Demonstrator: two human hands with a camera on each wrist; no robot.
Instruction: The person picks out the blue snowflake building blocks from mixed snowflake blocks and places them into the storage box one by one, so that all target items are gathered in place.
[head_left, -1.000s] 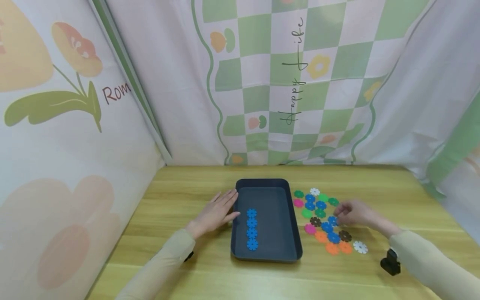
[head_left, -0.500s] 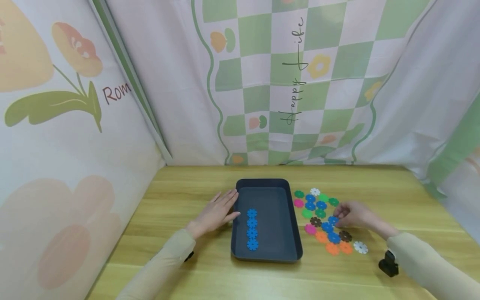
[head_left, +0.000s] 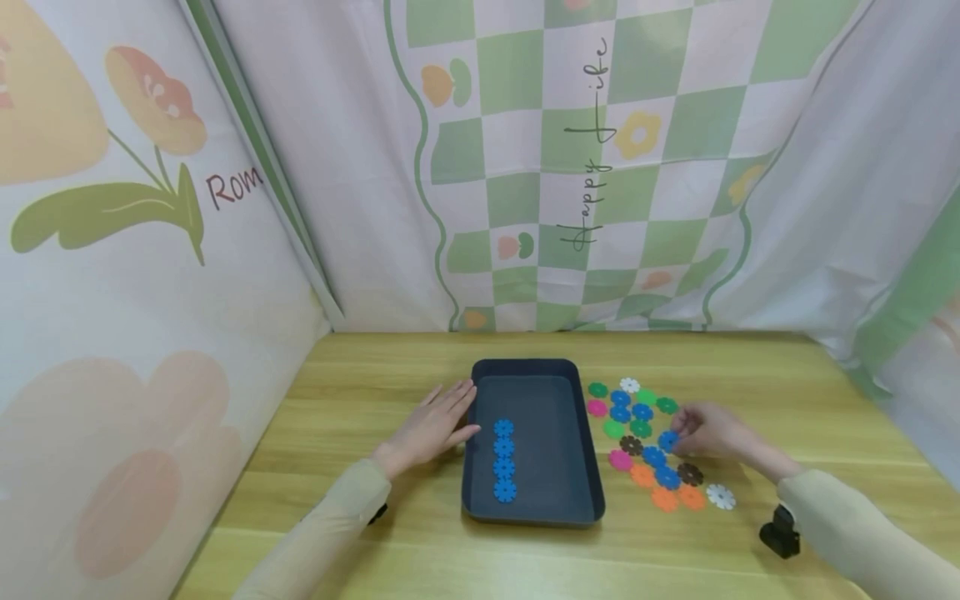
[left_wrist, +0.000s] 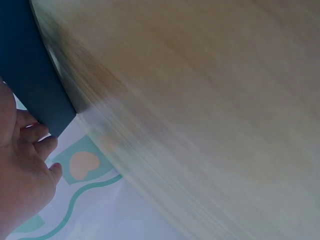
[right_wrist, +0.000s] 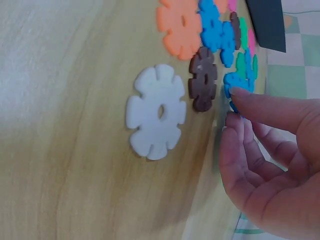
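My left hand [head_left: 431, 425] rests against the left wall of a dark rectangular tray [head_left: 547, 508], fingers straight; the left wrist view shows its fingertips by the tray's side [left_wrist: 30, 65]. Inside the tray several blue snowflake discs [head_left: 504, 447] form a column near the left side. To the right of the tray, my right hand [head_left: 712, 429] pinches a blue snowflake disc [head_left: 667, 440] between thumb and fingers at the edge of a spread of discs. In the right wrist view the thumb lies over this blue disc [right_wrist: 234, 80], hiding part of it.
Loose discs lie right of the tray: pink [head_left: 620, 460], orange [head_left: 664, 498], brown [head_left: 690, 474], green [head_left: 597, 389] and blue ones. A white disc [head_left: 721, 497] lies nearest the right sleeve. A patterned curtain [head_left: 570, 208] hangs behind the wooden table [head_left: 390, 358].
The blue disc at my right fingertips has shifted slightly right, away from the neighbouring blue disc. My left hand and the tray have stayed put.
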